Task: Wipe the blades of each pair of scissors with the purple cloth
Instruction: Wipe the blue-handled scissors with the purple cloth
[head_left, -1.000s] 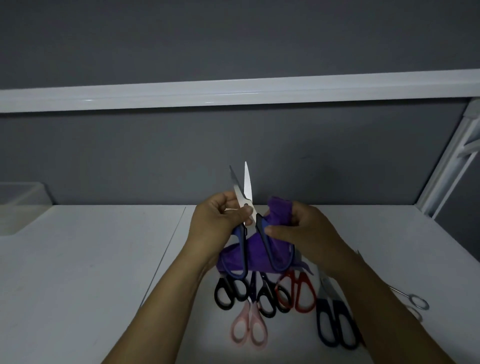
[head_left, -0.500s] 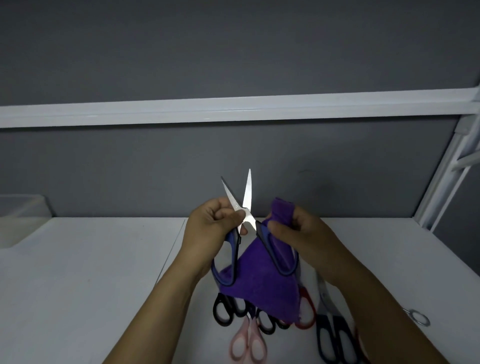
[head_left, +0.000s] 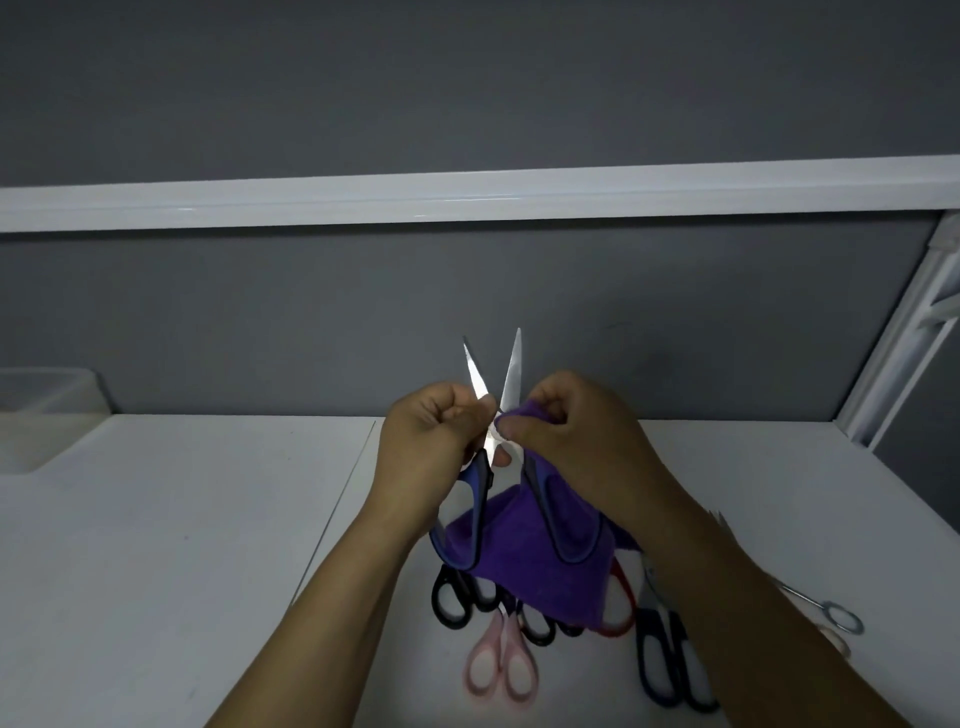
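Note:
A pair of blue-handled scissors (head_left: 563, 514) is held upright above the table, its two blades spread apart and pointing up. My left hand (head_left: 428, 441) pinches the left blade near the pivot. My right hand (head_left: 571, 441) pinches the purple cloth (head_left: 540, 566) round the base of the right blade; the rest of the cloth hangs below behind the handles. Several other scissors lie on the table beneath: black-handled (head_left: 452, 597), pink-handled (head_left: 501, 670), red-handled (head_left: 621, 603) and dark blue-handled (head_left: 670, 660), partly hidden by the cloth.
The white table (head_left: 182, 545) runs to a grey wall with a white rail (head_left: 467, 195). A clear plastic bin (head_left: 41, 395) stands at the far left. A white frame (head_left: 904, 343) rises at the right. Metal-handled scissors (head_left: 831, 616) lie beside my right forearm.
The blades have spread wider. My right hand has brought the cloth up from the handle to the base of the right blade. Both hands and the scissors sit slightly higher.

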